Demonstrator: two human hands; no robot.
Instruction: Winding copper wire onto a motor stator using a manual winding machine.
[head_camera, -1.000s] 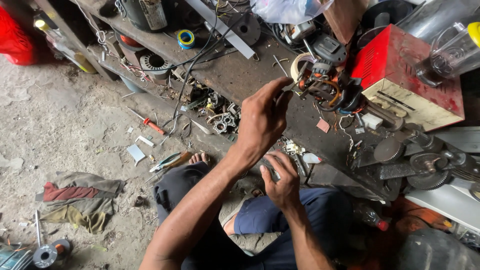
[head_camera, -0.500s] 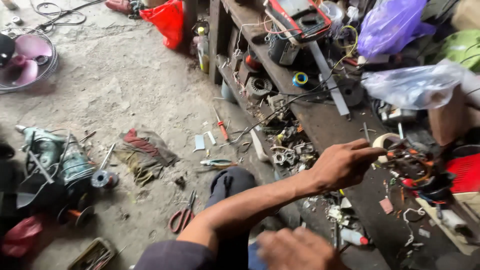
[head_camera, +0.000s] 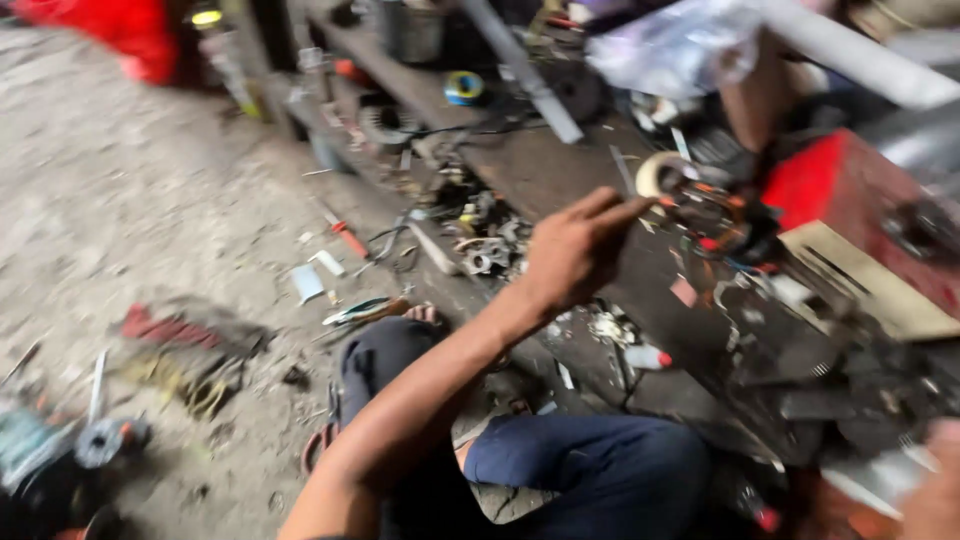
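Left hand (head_camera: 575, 250) reaching out over the dark cluttered wooden surface (head_camera: 545, 170), fingers loosely curled, index and thumb stretched toward the tan roll of tape (head_camera: 660, 172) on a tangle of orange and black wires (head_camera: 720, 220). Can't tell if actually touching. Red metal box (head_camera: 830, 185) just beyond the tangle. Right hand (head_camera: 935, 490) only a blur at the frame's corner, grip impossible to make out.

One hand (head_camera: 575, 250), one tape roll (head_camera: 660, 172)
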